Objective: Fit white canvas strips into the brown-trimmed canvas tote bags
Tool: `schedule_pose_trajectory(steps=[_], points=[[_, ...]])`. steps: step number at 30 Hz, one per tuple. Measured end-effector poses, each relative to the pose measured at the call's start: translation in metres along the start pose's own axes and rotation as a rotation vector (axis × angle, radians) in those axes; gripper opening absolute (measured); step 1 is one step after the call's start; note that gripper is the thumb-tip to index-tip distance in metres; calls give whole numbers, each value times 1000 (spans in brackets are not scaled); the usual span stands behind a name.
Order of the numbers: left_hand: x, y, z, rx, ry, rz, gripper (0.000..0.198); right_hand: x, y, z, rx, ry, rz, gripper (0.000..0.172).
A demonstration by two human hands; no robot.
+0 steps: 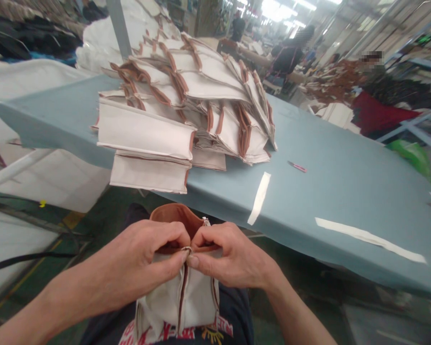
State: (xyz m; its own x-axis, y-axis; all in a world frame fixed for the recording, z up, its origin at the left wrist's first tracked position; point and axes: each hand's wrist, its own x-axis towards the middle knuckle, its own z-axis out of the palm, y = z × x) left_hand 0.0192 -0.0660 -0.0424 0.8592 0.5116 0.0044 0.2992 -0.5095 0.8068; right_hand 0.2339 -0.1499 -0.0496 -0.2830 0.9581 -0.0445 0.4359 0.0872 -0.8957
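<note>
A white fabric pouch [199, 299] with brown seams and a brown inner lining is held upright in front of my body. My left hand [161, 249] pinches its upper edge at the middle seam, fingers inside and thumb outside. From the other side of that seam, my right hand [226, 254] grips the same edge, its thumb almost touching the left thumb. The pouch's mouth gapes behind my fingers, showing the brown lining [175, 213]. My fingertips inside the pouch are hidden.
A blue-covered table [330, 191] stands ahead, with a large heap of similar white pieces with brown edges [215, 81]. A small pink-handled tool [297, 166] and two pale strips [259, 199] lie to the right. Other people work in the background.
</note>
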Motion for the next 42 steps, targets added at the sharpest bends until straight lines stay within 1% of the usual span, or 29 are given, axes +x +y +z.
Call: schedule_pose_trajectory(steps=[7,10,15,20,24,29,37,39,42], points=[[0,0,-2,32,-23,7,19,-1,-1,0,22,-57,15,27],[0,-2,0,54,-9,45,19,-1,-1,0,16,-67,25,26],[-4,-9,6,109,47,116,19,-1,-1,0,-34,-75,51,26],[-5,-14,10,68,62,143,18,-1,-1,0,-43,-70,40,27],[-4,-13,10,44,66,141,17,-2,1,1,-22,-72,35,29],[-3,-10,11,35,92,130,18,-3,3,2,-25,-90,35,42],[-4,-16,18,52,121,130,17,-2,8,4,-63,-98,95,39],[-4,-18,20,56,112,121,17,-2,9,6,-62,-101,106,39],[-4,-20,22,44,66,74,17,-2,12,8,-65,-98,122,40]])
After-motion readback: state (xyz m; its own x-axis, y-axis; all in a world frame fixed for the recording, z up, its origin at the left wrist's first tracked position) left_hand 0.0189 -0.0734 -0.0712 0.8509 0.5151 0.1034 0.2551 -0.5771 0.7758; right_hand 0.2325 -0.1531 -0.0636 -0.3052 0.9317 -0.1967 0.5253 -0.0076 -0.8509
